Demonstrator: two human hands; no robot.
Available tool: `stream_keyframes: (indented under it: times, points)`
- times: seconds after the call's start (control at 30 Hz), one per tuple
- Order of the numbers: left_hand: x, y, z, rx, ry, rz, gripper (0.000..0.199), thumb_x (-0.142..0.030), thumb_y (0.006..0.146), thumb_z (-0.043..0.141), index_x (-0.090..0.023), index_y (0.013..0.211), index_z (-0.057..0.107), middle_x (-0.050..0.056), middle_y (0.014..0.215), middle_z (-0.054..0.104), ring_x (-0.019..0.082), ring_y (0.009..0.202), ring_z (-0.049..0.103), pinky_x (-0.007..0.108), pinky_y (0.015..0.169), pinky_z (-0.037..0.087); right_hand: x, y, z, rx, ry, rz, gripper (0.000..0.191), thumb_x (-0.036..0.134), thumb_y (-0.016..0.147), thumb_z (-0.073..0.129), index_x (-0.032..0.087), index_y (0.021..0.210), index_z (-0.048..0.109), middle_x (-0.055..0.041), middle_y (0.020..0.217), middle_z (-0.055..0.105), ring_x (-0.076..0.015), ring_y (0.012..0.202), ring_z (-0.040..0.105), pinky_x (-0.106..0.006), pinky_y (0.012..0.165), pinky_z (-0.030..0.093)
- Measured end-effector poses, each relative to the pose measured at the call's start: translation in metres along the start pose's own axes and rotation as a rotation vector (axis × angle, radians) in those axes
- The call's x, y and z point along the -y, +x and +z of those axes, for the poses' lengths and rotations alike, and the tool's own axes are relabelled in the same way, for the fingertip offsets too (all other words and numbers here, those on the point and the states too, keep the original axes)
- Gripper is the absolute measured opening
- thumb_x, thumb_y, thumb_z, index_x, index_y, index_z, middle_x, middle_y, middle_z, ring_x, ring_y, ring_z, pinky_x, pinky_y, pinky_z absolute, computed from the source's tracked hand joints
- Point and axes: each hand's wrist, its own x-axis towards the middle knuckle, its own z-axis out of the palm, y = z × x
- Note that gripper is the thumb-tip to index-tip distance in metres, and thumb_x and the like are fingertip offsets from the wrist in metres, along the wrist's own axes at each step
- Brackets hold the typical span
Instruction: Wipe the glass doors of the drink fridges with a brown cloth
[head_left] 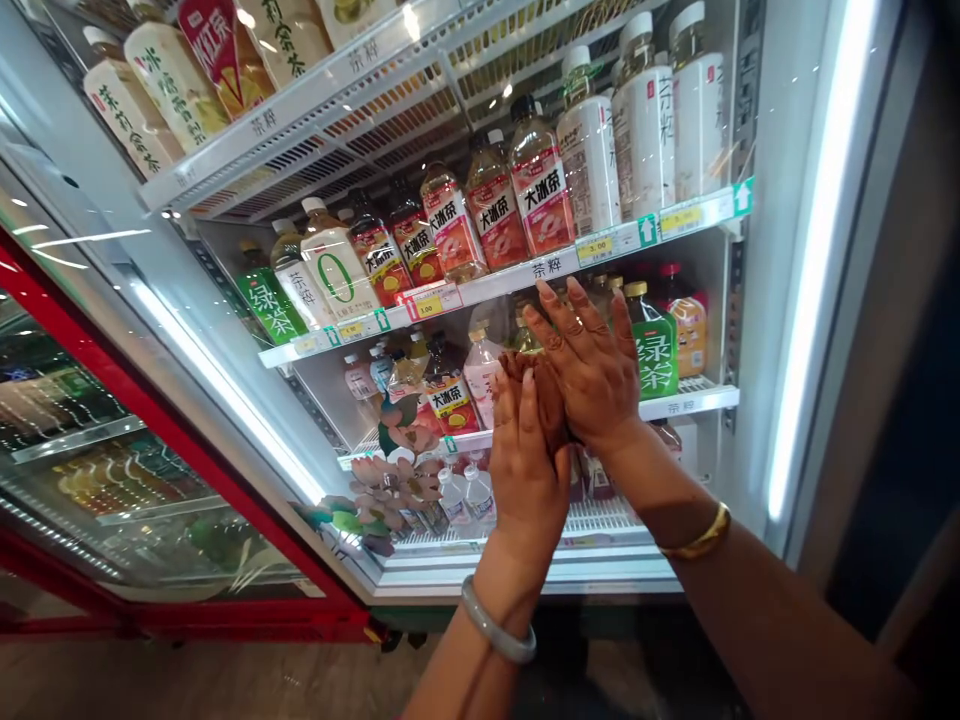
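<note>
My left hand (pixel 525 470), with a pale grey bangle (pixel 496 625) on the wrist, is raised before the fridge's glass door, fingers stretched upward. Just right of it and a little higher, my right hand (pixel 596 375) is spread flat with its fingers apart; a gold bracelet (pixel 697 535) circles that wrist. Both palms face the glass and seem to rest on it. A brown, finger-like shape (pixel 546 400) between the hands looks like their reflection. Neither hand holds anything that I can see. Behind the hands, bottles on the middle shelves are partly hidden.
White shelves carry red-labelled tea bottles (pixel 544 185), white-labelled bottles (pixel 645 125) and green tea bottles (pixel 656 345). Flower decals (pixel 397 480) mark the glass at lower left. A red-framed fridge (pixel 225 490) adjoins on the left. Bright light strips (pixel 821 260) run along the sides.
</note>
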Motion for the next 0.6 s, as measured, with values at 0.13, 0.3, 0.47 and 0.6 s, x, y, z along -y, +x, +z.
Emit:
stream_keyframes:
  times: [0.13,0.3,0.47,0.6]
  points:
    - [0.005,-0.003,-0.005,-0.013,0.0,-0.045,0.094,-0.007,0.085,0.059,-0.027,0.165,0.013,0.007,0.174,0.011,0.026,0.16,0.013,0.046,0.131,0.02,0.002,-0.002,0.002,-0.011,-0.046,0.038,0.052,0.039,0.106,0.038,0.031,0.157,0.036,0.0016,0.166,0.034,-0.019,0.158,0.021,-0.052,0.133,0.007]
    - [0.019,0.003,-0.012,-0.182,0.054,-0.135,0.095,-0.003,0.085,0.054,-0.027,0.166,0.009,0.008,0.174,0.013,0.025,0.161,0.013,0.046,0.132,0.014,0.004,-0.001,0.002,-0.024,-0.073,0.07,0.058,0.042,0.105,0.04,0.031,0.161,0.03,-0.0005,0.167,0.031,-0.0228,0.16,0.017,-0.057,0.132,0.002]
    - [0.009,-0.005,0.0,-0.019,0.062,-0.02,0.099,-0.002,0.082,0.055,-0.028,0.165,0.009,0.005,0.175,0.004,0.028,0.161,0.007,0.051,0.131,0.015,0.009,0.002,0.004,0.004,-0.059,0.204,0.07,0.035,0.103,0.04,0.03,0.165,0.009,-0.005,0.168,0.031,-0.0294,0.159,0.019,-0.066,0.13,0.005]
    - [0.01,-0.002,-0.004,0.044,0.021,0.037,0.097,-0.003,0.082,0.056,-0.027,0.165,0.013,0.005,0.174,0.007,0.027,0.161,0.008,0.05,0.132,0.015,0.009,0.003,0.004,-0.008,-0.056,0.206,0.07,0.034,0.103,0.038,0.028,0.166,0.006,-0.0072,0.168,0.031,-0.0295,0.159,0.019,-0.064,0.13,0.009]
